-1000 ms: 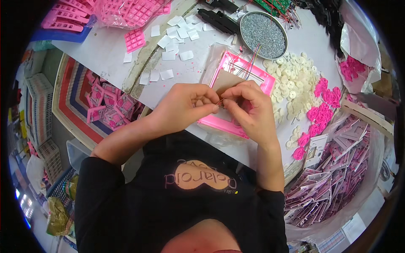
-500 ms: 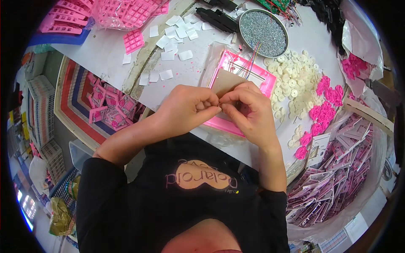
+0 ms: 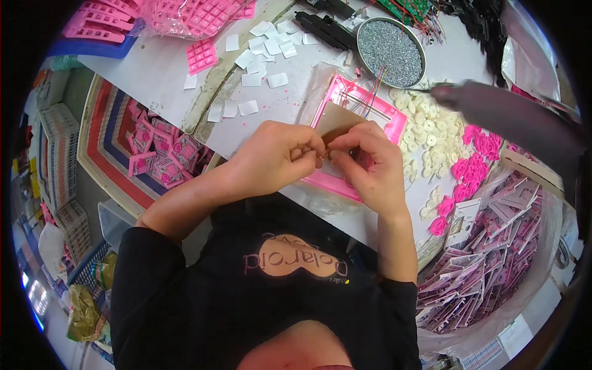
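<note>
My left hand (image 3: 277, 157) and my right hand (image 3: 370, 157) meet in front of me, both closed in a pinch. Between their fingertips runs a thin reddish strand that looks like a wire (image 3: 325, 153); its ends are hidden by my fingers. Just beyond and under my hands lies a pink plastic casing (image 3: 333, 186) on clear plastic wrap. A brown flat piece (image 3: 333, 120) stands tilted over the casing, partly behind my fingers. Thin coloured wires (image 3: 375, 92) rise from the casing's far side.
Behind the casing stands a round bowl of small screws (image 3: 391, 52). White plastic discs (image 3: 425, 126) and pink parts (image 3: 468, 169) lie to the right. A blurred dark, narrow-tipped tool (image 3: 505, 111) hangs above them. White paper squares (image 3: 271, 46) lie at far left.
My fingertips have parted slightly, showing the thin strand between them. A dark elongated tool has swung further in from the right, over the white discs. The view has shifted a little.
</note>
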`<state>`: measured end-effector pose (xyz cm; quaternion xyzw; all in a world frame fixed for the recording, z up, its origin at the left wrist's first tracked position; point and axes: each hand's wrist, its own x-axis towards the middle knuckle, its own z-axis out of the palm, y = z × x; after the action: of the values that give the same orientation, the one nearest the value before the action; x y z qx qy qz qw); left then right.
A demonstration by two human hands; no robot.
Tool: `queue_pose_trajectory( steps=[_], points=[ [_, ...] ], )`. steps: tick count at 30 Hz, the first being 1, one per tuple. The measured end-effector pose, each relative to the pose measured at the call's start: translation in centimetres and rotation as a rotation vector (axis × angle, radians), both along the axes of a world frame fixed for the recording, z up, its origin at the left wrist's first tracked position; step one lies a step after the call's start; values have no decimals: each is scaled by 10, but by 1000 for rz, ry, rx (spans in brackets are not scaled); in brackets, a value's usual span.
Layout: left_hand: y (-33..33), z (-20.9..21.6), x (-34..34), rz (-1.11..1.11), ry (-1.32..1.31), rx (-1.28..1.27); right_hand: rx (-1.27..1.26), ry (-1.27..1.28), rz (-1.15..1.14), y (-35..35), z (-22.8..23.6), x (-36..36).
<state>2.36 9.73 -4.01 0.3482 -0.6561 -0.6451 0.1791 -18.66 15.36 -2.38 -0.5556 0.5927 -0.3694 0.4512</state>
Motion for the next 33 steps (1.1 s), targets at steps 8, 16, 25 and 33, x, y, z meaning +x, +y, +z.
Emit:
queue_pose_trajectory(
  steps=[8,16,25,33],
  points=[
    [0,10,0,35,-83,-271,-37,-11,-2,-2,-4,2],
    [4,4,-2,68,-44,-184,9,-31,-26,-1,-4,1],
    [5,5,-2,55,-73,-159,-14,-47,-26,0,-5,1],
    [6,3,-3,75,-23,4,-552,512,36,-5,-8,3]
  ],
)
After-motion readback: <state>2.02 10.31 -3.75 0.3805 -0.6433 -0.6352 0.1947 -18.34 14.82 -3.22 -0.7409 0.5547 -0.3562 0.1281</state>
